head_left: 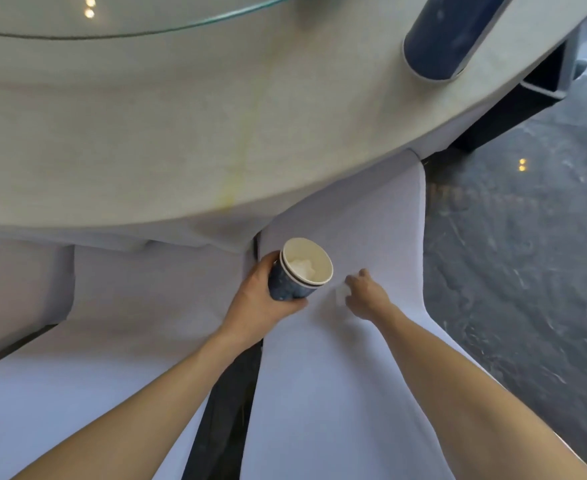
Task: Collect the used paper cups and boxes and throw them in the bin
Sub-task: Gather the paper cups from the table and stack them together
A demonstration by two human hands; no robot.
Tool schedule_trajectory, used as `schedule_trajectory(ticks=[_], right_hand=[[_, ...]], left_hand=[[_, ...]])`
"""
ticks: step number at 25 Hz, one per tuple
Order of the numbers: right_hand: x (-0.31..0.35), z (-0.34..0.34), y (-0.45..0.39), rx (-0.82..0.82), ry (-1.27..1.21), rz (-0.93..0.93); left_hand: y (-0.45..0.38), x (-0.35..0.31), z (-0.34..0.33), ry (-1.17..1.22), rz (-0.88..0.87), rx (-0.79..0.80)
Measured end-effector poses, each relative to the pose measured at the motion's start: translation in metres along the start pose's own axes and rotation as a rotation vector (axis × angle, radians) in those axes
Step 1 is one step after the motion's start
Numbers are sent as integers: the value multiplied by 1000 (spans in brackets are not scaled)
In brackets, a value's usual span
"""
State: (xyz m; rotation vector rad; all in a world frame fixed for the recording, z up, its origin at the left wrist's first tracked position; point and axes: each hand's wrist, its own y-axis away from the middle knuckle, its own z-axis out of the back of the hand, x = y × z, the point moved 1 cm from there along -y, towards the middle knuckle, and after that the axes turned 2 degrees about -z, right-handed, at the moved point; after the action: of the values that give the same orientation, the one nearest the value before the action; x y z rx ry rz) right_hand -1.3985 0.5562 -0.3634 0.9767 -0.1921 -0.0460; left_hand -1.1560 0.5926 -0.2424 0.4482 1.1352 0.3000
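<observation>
My left hand [261,296] grips a stack of dark blue paper cups [297,271], tilted so the cream inside faces me, with crumpled white paper in the top cup. It hovers over the gap between two white-covered chairs. To its right, my right hand [366,294] reaches down onto the right chair seat [347,358], and its fingers close on a small crumpled white scrap [341,293]. Another dark blue paper cup [448,36] lies on its side near the edge of the round table [146,133]. No bin is in view.
The table carries a white cloth with a yellowish stain [231,192] and a glass turntable [129,15] at the top. A second white-covered chair [112,306] stands to the left. Dark shiny floor [527,237] lies to the right.
</observation>
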Motion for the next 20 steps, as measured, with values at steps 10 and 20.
schedule_trajectory(ticks=[10, 20], right_hand=[[18, 154, 170, -478, -488, 108], [-13, 226, 322, -603, -539, 366]], left_hand=[[41, -119, 16, -138, -109, 65], [109, -249, -38, -202, -325, -55]])
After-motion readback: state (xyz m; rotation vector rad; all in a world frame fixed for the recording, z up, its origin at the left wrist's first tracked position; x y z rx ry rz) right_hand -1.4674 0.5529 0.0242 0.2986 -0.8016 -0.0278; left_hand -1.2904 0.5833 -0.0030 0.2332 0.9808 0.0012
